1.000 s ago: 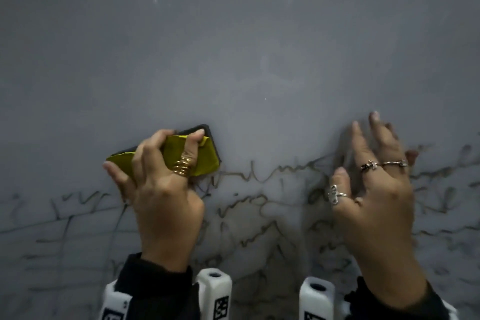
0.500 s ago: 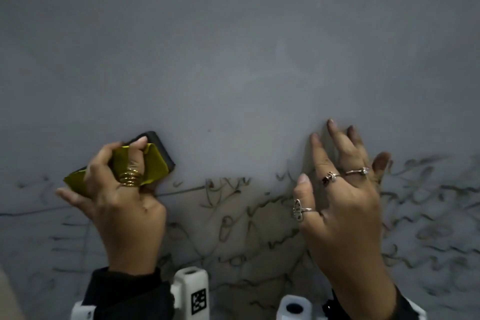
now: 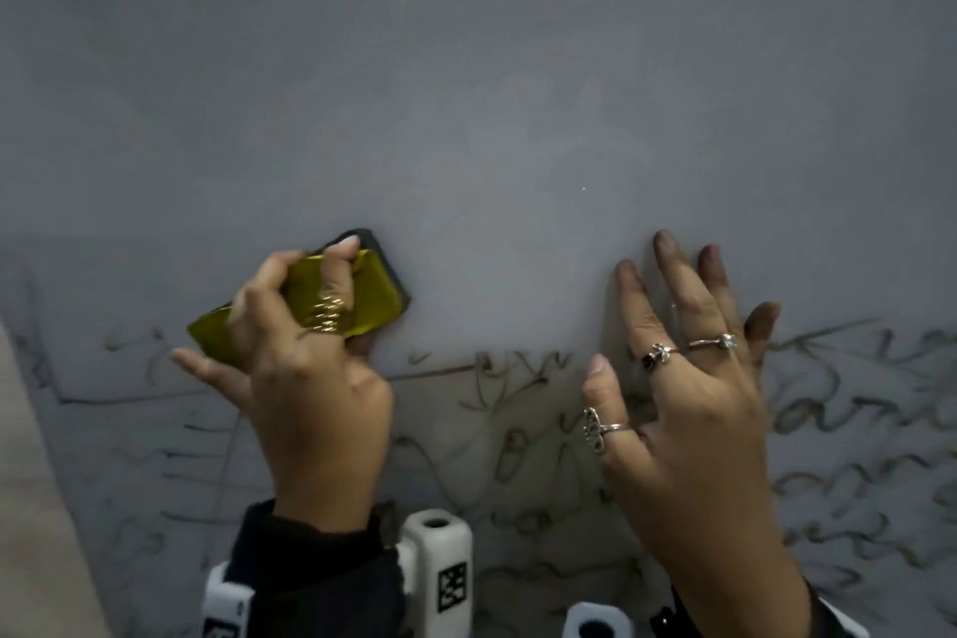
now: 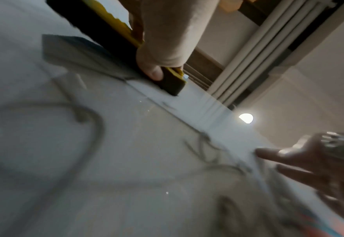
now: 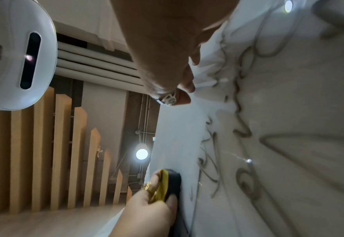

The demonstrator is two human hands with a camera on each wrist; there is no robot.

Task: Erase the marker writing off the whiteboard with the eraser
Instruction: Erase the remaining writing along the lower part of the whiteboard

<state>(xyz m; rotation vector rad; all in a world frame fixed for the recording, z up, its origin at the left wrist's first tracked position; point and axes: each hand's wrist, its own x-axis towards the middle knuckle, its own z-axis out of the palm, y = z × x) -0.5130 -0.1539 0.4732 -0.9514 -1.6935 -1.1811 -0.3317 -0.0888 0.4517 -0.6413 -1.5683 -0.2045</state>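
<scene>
Yellow-backed eraser (image 3: 331, 301) pressed dark pad down on the whiteboard (image 3: 492, 130), tilted, at the upper margin of the marker writing (image 3: 518, 435), toward the board's left edge. Gripped by the left hand (image 3: 310, 389): fingers curled over the yellow back, thumb along the lower side, a gold ring on one finger. From the left wrist view, thumb tip (image 4: 154, 73) seen clamping the black pad against the board, hidden in the head view. Right hand (image 3: 689, 409) spread flat beside it, well apart, fingers straight and splayed, fingertips touching the board, three rings showing. Wiped board above; scrawled lines filling the lower part.
</scene>
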